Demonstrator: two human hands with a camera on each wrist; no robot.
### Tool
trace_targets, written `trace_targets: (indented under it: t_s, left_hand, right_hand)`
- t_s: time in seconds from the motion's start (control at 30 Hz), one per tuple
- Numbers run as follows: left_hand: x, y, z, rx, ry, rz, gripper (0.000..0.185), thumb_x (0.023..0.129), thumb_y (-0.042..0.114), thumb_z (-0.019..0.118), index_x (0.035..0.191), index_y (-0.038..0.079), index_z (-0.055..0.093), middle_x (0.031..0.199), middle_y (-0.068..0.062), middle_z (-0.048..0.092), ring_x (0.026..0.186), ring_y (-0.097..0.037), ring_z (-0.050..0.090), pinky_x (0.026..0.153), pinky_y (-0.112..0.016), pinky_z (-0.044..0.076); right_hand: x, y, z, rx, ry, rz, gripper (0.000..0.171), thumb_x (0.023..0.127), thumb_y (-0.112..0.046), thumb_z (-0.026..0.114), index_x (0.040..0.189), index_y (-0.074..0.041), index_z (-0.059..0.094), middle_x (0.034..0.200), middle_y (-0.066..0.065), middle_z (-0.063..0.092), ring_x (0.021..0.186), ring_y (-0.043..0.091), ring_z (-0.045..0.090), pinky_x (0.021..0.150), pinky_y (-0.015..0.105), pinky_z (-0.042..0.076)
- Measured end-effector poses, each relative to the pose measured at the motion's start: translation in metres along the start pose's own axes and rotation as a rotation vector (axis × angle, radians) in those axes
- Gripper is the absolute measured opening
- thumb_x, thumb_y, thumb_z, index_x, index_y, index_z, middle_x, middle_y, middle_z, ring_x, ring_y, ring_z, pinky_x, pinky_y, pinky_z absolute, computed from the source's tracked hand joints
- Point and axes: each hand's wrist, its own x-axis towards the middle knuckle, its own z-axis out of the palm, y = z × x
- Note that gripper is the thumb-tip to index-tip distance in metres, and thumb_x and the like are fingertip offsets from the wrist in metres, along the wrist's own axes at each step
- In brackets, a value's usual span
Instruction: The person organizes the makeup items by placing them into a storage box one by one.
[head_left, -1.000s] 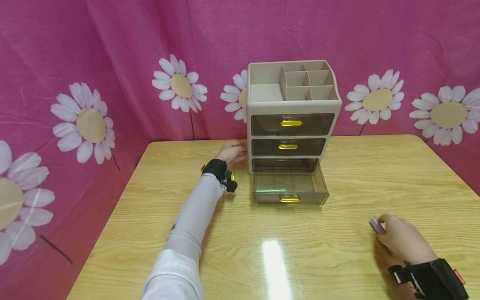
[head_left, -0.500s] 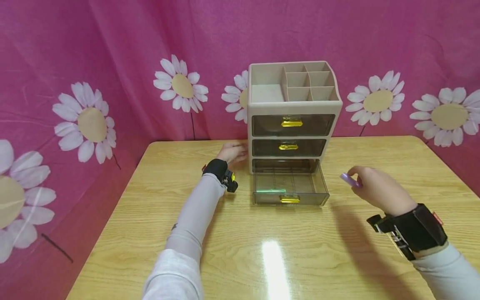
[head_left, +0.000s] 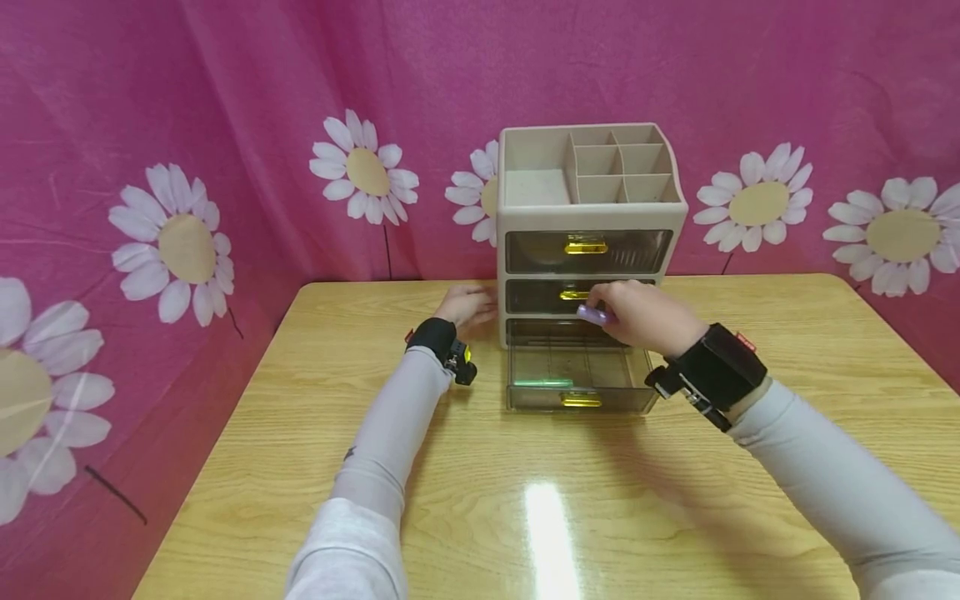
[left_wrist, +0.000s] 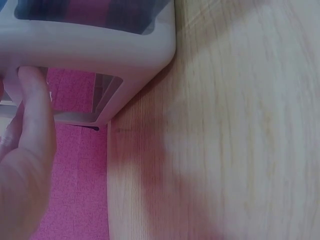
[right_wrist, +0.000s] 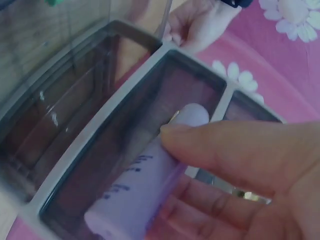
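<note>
Right hand (head_left: 637, 317) pinches a small lilac plastic tube with dark lettering (head_left: 591, 314), thumb on top, fingers underneath. One second ago that hand was low on the right side of the glossy wooden table (head_left: 480, 500), at the tube; half a second ago it was in the air to the right of the drawer. Now the tube hangs above the rear of the pulled-out bottom drawer of smoky clear plastic (head_left: 577, 371), in front of the closed middle drawer (head_left: 540, 296). Tube is not in the drawer: still gripped, touching nothing else as far as the wrist view shows.

Left hand (head_left: 467, 305) hasn't moved across the three frames. It rests against the left side of the beige plastic three-drawer organiser (head_left: 592, 233), fingers straight on the wall, nothing gripped. Judgement: it's bracing the unit.

Drawer already holds a thin green item (head_left: 542, 382) near its front wall. The open compartments on top hold nothing visible.

Read on progress: carry is done, tube is over the drawer; what's left is lowering and letting go. Rear half of the drawer floor looks free.
</note>
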Motion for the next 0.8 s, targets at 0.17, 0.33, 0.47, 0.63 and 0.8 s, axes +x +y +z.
trace_targets:
  t_s: [0.17,0.33,0.47,0.63,0.8]
  left_hand:
    - [0.032,-0.020,-0.013,-0.035,-0.039,0.032,0.036,0.088,0.003,0.059,0.123,-0.002,0.053,0.112,-0.017,0.060,0.100,-0.026,0.060,0.085,-0.034,0.051]
    - [0.020,-0.011,-0.005,-0.010,0.020,0.006,0.035,0.090,0.001,0.055,0.124,-0.003,0.052,0.116,-0.018,0.058,0.105,-0.028,0.058,0.089,-0.035,0.049]
    - [0.002,0.003,-0.002,0.027,-0.003,-0.011,0.036,0.091,0.001,0.053,0.126,-0.003,0.050,0.118,-0.018,0.057,0.104,-0.025,0.058,0.087,-0.032,0.051]
    - [-0.013,0.012,0.001,0.040,-0.021,-0.022,0.036,0.091,0.001,0.052,0.127,-0.004,0.049,0.117,-0.016,0.058,0.098,-0.021,0.059,0.083,-0.028,0.052]
    - [-0.020,0.015,0.004,0.038,-0.003,-0.017,0.035,0.091,0.001,0.052,0.126,-0.005,0.050,0.118,-0.018,0.057,0.101,-0.023,0.059,0.085,-0.030,0.051]
  right_hand:
    - [0.022,-0.009,0.010,-0.038,-0.057,-0.086,0.015,0.078,0.004,0.065,0.093,0.002,0.063,0.079,0.011,0.062,0.060,0.016,0.049,0.055,0.030,0.048]
    - [0.036,-0.013,0.025,-0.052,-0.096,-0.136,0.016,0.075,0.007,0.065,0.090,0.000,0.064,0.079,0.009,0.063,0.065,0.018,0.052,0.060,0.035,0.050]
    - [0.047,-0.015,0.036,-0.052,-0.167,-0.148,0.019,0.074,0.008,0.064,0.091,-0.001,0.064,0.078,0.008,0.062,0.066,0.018,0.052,0.060,0.033,0.049]
    - [0.059,-0.017,0.046,-0.056,-0.248,-0.153,0.020,0.073,0.008,0.063,0.091,-0.001,0.063,0.077,0.008,0.062,0.062,0.016,0.049,0.057,0.030,0.047]
    - [0.068,-0.018,0.055,-0.056,-0.337,-0.167,0.019,0.076,0.006,0.064,0.093,-0.002,0.064,0.080,0.008,0.062,0.062,0.014,0.045,0.056,0.025,0.042]
